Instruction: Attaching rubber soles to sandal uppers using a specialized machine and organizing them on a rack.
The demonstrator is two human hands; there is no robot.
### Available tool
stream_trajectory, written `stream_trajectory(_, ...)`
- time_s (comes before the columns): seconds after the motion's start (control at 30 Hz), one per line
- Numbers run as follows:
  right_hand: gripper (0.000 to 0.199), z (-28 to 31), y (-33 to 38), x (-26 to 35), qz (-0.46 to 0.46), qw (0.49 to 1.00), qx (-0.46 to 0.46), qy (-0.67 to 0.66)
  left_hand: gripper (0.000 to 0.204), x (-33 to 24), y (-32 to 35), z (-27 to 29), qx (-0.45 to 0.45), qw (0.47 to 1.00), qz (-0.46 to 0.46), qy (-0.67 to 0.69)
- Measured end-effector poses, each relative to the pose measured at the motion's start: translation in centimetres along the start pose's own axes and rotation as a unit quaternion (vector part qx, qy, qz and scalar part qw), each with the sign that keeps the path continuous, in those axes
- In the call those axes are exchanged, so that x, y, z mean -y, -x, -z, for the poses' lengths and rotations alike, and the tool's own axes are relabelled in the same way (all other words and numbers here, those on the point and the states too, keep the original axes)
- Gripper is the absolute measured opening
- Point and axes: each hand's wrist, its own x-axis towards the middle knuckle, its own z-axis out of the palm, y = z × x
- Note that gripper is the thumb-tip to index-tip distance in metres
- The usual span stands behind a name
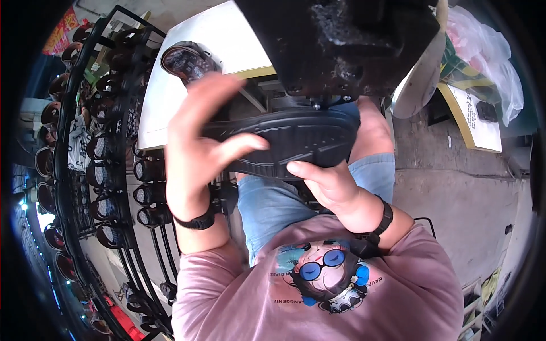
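Observation:
A black shoe (290,142) lies crosswise in front of me with its ridged sole turned toward me, and its upper is hidden. Its right end sits close under the head of a dark machine (364,51). My right hand (335,184) grips the near edge, thumb on the sole and the other fingers out of sight beneath. At the left end is my left hand (199,131), smeared by motion, its thumb stretched over the sole and its fingers spread apart from it. Whether it touches the shoe I cannot tell.
A brown sandal (187,61) rests on the white table (213,28) at the far left. A black rack (128,233) with several sandals stands along my left. To the right are a plastic bag (483,51) and another white-topped table (466,113).

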Motion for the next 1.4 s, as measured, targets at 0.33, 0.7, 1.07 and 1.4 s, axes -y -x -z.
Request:
stream_trajectory(0.33,0.053,0.8,-0.1,4.9,0.204,0.842,-0.063,0.496,0.062,-3.2,6.2,-9.0,-0.119,0.913,0.164,0.353)
stream_trajectory(0.7,0.052,-0.6,-3.2,9.4,0.18,0.74,-0.068,0.644,0.053,-3.6,4.0,-10.0,0.031,0.86,0.174,0.478)
stream_trajectory(1.07,0.083,7.4,6.2,1.8,-0.098,0.826,0.172,0.528,0.059,-6.0,7.5,-13.7,-0.208,0.7,0.234,0.642)
stream_trajectory(1.4,0.038,4.2,2.6,0.9,0.176,0.978,-0.047,0.105,0.069,-1.2,8.6,-11.7,-0.278,0.566,0.348,0.693)
